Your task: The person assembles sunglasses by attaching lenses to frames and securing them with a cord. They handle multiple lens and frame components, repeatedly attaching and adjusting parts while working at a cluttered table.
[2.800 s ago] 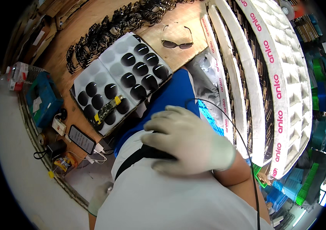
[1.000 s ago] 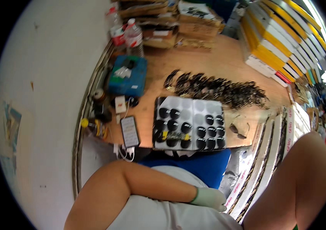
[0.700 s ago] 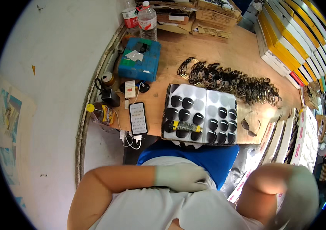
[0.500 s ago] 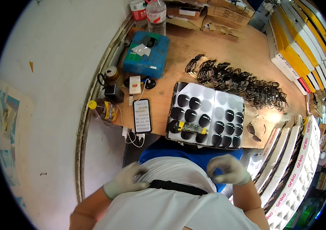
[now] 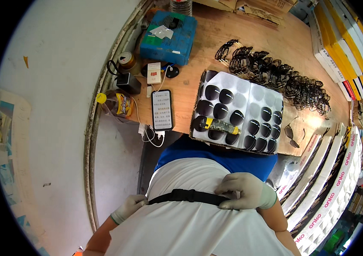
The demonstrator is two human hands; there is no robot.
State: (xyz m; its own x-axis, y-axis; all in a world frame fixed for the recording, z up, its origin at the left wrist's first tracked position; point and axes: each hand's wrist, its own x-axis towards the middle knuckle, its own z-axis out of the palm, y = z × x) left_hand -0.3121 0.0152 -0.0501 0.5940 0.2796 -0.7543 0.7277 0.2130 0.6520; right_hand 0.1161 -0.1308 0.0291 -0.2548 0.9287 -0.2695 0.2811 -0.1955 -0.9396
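The black belt (image 5: pixel 209 199) lies across the front of the white shirt (image 5: pixel 181 228) at the waist, and its buckle (image 5: pixel 185 195) appears fastened near the middle. Judged from this, the fitting of the belt looks largely done; any final straightening or tightening cannot be confirmed. On the table (image 5: pixel 215 32), dark lenses (image 5: pixel 220 111) fill only part of the white tray (image 5: pixel 227 80), and neither hand is on them.

The belt runs between the two hands. The left hand (image 5: pixel 129 208) is curled at its left end; whether it grips the strap cannot be told. The right hand (image 5: pixel 246 191) is half-curled at the other end, thumb and fingers about the strap, firmness of hold not determinable. The tray sits beyond both hands, well apart from them.
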